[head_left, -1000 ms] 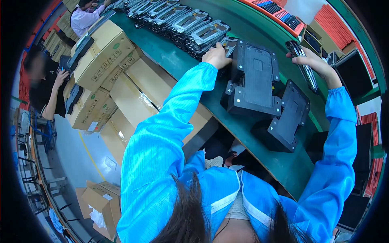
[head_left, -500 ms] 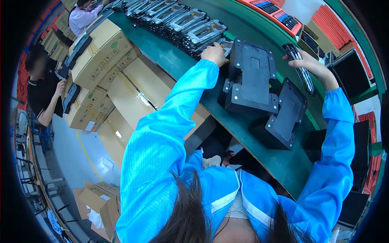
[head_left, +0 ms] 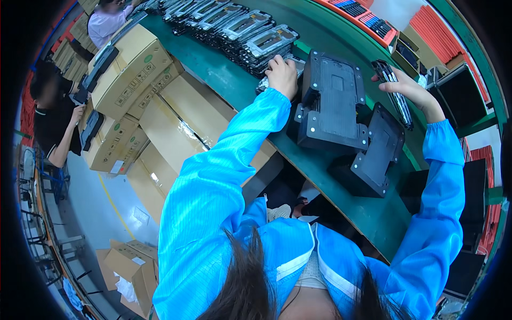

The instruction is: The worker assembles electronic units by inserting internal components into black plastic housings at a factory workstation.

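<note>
My left hand (head_left: 282, 77) is closed over a silver-grey phone frame (head_left: 263, 85), beside the stacked frames on the green bench; my fingers and palm cover most of it. On the right, my right hand (head_left: 413, 92) grips a thin stack of dark phone frames (head_left: 393, 96) on edge, thumb on one side. Between my hands stands a black block-shaped fixture (head_left: 333, 98) with a recessed top and small round metal studs at its corners. A second black fixture (head_left: 377, 152) sits nearer me, to its right, below the held stack.
Rows of stacked phone frames (head_left: 256, 37) run along the far bench (head_left: 200, 58). Cardboard cartons (head_left: 130, 80) stand left of the bench. Red trays (head_left: 368, 21) line the back, with a dark screen (head_left: 464, 96) at right. Two other people work at the far left.
My left hand has shifted slightly nearer me, and the silver-grey frame under it now shows on both sides. My right hand keeps hold of its stack, almost unmoved.
</note>
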Demonstrator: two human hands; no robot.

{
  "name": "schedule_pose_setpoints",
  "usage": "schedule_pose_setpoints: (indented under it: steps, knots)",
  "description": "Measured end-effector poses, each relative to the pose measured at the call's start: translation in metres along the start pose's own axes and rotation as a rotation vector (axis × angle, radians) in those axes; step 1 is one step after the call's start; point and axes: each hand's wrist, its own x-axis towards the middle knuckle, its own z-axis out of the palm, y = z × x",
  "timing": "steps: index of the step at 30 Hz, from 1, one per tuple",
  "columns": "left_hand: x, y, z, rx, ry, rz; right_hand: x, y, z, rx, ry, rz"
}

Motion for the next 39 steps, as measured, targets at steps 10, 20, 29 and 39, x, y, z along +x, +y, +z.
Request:
schedule_pose_setpoints:
  steps: [10, 20, 29, 39]
  knots:
    - [-0.082, -0.044, -0.057, -0.418, 0.163, 0.088, -0.021, -0.008, -0.002, -0.02, 0.053, 0.042]
    - [-0.087, -0.032, -0.013, -0.421, 0.095, 0.01, 0.01, -0.015, -0.009, -0.114, 0.088, 0.002]
    - [-0.077, -0.028, -0.01, -0.478, 0.124, 0.007, 0.041, -0.025, -0.003, -0.14, 0.054, 0.023]
    - [-0.092, -0.045, -0.05, -0.578, 0.025, -0.089, 0.114, -0.034, -0.001, -0.101, -0.083, -0.042]
